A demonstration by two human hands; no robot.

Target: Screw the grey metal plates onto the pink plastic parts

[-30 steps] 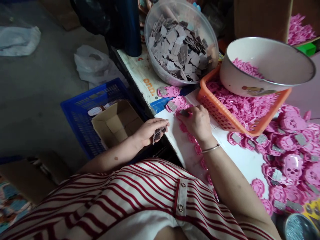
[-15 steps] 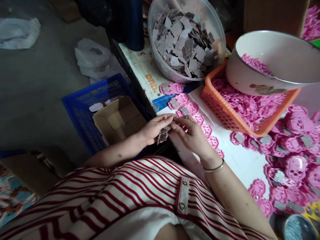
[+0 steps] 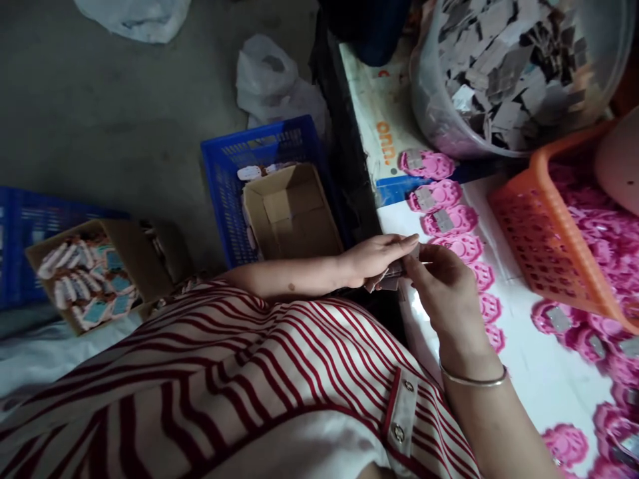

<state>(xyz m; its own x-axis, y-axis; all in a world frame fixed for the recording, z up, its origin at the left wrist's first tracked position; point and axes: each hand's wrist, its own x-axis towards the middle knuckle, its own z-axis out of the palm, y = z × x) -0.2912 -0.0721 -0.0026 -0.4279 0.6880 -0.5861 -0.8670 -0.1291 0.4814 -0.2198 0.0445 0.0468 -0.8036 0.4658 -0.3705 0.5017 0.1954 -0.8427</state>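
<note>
My left hand [image 3: 369, 259] is closed around a small stack of thin grey square pieces [image 3: 390, 278], which stick out below its fingers. Close against it, my right hand [image 3: 449, 289] pinches at the edge of a grey piece by the left thumb; the fingertips partly hide it. Both hands are over the near edge of the table. Beside them runs a curved row of pink moulded plastic parts [image 3: 456, 246], and the farther ones carry a grey square. A clear plastic tub [image 3: 429, 100] at the back holds many more loose grey squares.
An orange basket [image 3: 529, 226] of small pink pieces stands at right, near a pile of pink parts [image 3: 614, 426]. Left of the table, a blue crate [image 3: 214, 179] holds a cardboard box [image 3: 299, 226]. Another box [image 3: 120, 259] contains packed items. A white plastic bag [image 3: 269, 80] lies on the floor.
The view has swung left, so the table things appear farther right and the box of packed items shows. My hands stay together at the grey squares.
</note>
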